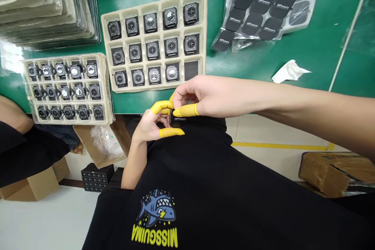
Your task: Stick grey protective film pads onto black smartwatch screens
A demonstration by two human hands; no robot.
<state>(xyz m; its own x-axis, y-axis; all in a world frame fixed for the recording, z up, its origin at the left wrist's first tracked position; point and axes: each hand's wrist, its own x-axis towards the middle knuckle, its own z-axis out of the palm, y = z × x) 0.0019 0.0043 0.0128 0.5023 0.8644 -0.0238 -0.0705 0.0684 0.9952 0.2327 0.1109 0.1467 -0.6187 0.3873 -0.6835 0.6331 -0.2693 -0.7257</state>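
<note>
A black smartwatch (179, 122) with a "HiFuture" film on its face is held over my lap, just below the table's front edge. My left hand (152, 123), with yellow finger cots, grips its left side; the thumb stretches out below it. My right hand (195, 95) reaches in from the right, its yellow-covered thumb pressed on the watch's top edge. The right fingers behind are partly hidden. Beyond the hands, a cream tray (204, 23) holds several watches, backs up, in its compartments. Its near right compartment shows only a dark pad (191, 71).
A second watch tray (108, 86) overhangs the table's front edge at left. Behind it rise stacked trays (55, 8). Black HiFuture films (260, 4) lie at back right, near a crumpled white tissue (290, 72). Cardboard boxes (336, 174) stand on the floor. Another person's arm (14, 115) shows at left.
</note>
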